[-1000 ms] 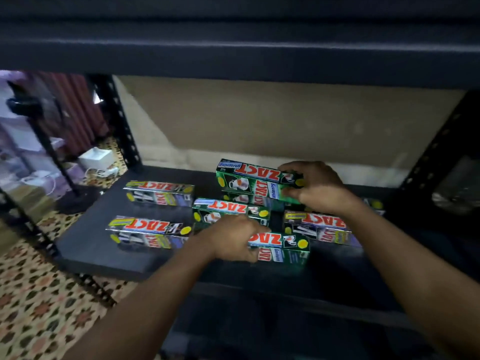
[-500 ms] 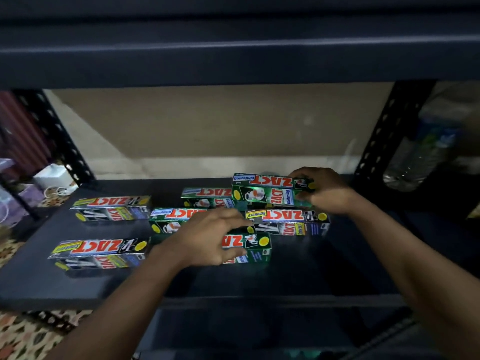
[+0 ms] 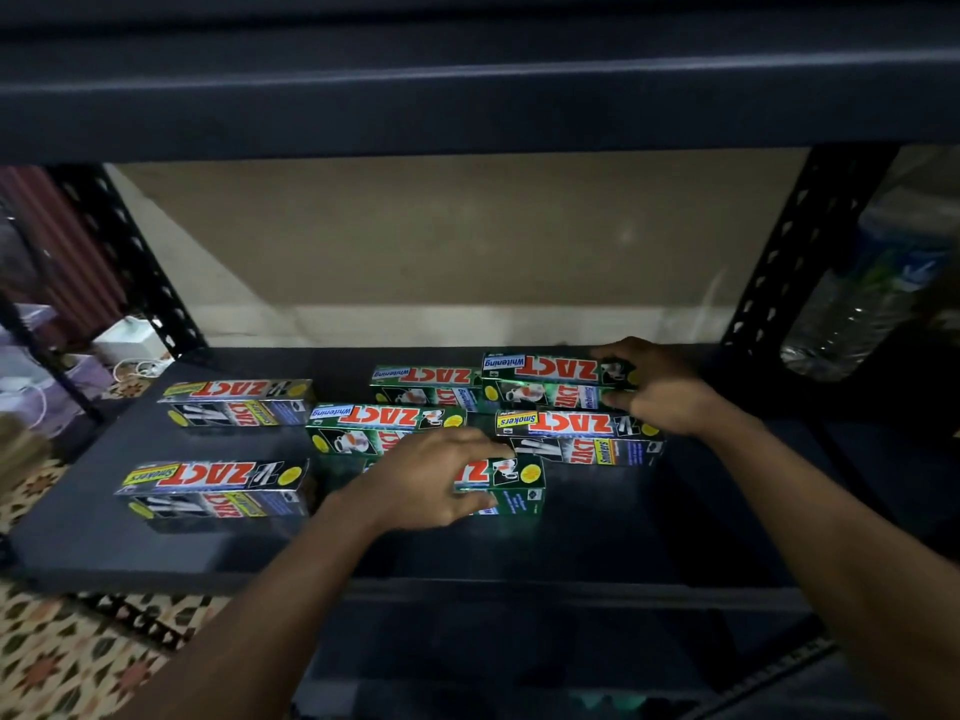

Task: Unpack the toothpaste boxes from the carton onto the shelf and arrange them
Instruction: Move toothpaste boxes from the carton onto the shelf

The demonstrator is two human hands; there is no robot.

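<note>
Your left hand [image 3: 421, 480] is draped over the front green box [image 3: 511, 480], fingers on its top and thumb curled against its near face, so it grips that box with only the right end showing. Your right hand [image 3: 660, 387] grips the right end of the back green box [image 3: 545, 379], fingers over the top and thumb on the front face.

All the toothpaste boxes lie flat on the dark shelf [image 3: 597, 537], long sides towards you. Just left of the back green box, and touching it, is another green box [image 3: 426, 384]. A middle green box [image 3: 384, 426] sits nearer you, partly behind your left hand. A silver box [image 3: 576, 433] lies between your two hands, just in front of the one your right hand holds. Two more silver boxes sit well apart on the left, one behind [image 3: 239, 402] and one in front [image 3: 213, 485].

A plastic bottle [image 3: 857, 304] stands beyond the right shelf post, and a patterned floor [image 3: 62, 657] shows at lower left.
</note>
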